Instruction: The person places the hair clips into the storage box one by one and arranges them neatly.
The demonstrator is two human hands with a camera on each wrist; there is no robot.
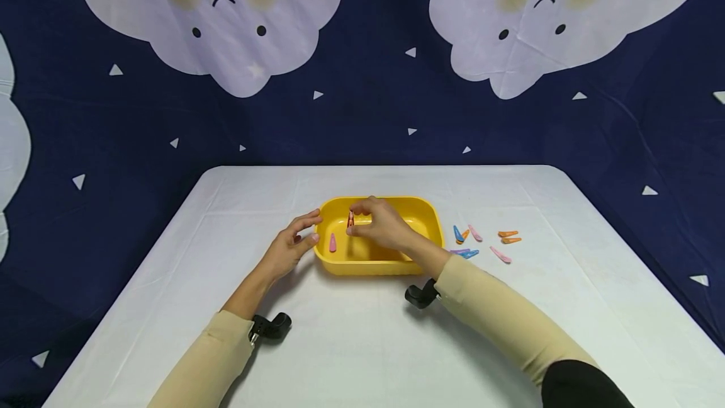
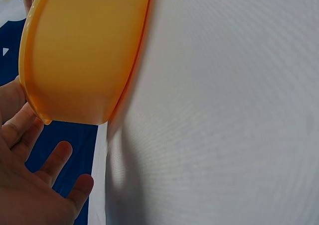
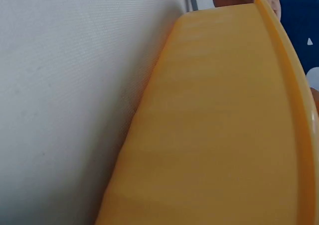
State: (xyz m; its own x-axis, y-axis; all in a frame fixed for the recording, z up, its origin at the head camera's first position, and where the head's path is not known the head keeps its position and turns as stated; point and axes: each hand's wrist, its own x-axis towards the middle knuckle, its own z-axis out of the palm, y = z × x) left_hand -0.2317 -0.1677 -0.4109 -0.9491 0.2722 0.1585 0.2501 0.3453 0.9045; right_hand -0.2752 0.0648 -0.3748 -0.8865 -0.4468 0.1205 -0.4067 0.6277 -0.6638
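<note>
A red hair clip stands upright between the thumb and fingers of my right hand, which pinches it above the inside of the yellow basin. Inside the basin at its left end lies a pink hair clip. My left hand touches the basin's left rim with fairly straight, spread fingers. In the left wrist view, the left hand's fingers show beside the basin's end wall. The basin's long side fills much of the right wrist view and hides most of the right hand.
Right of the basin, several loose hair clips lie on the white table: a blue one, pink ones, orange ones and a purple one partly behind the basin. A dark blue cloth with clouds hangs behind the table.
</note>
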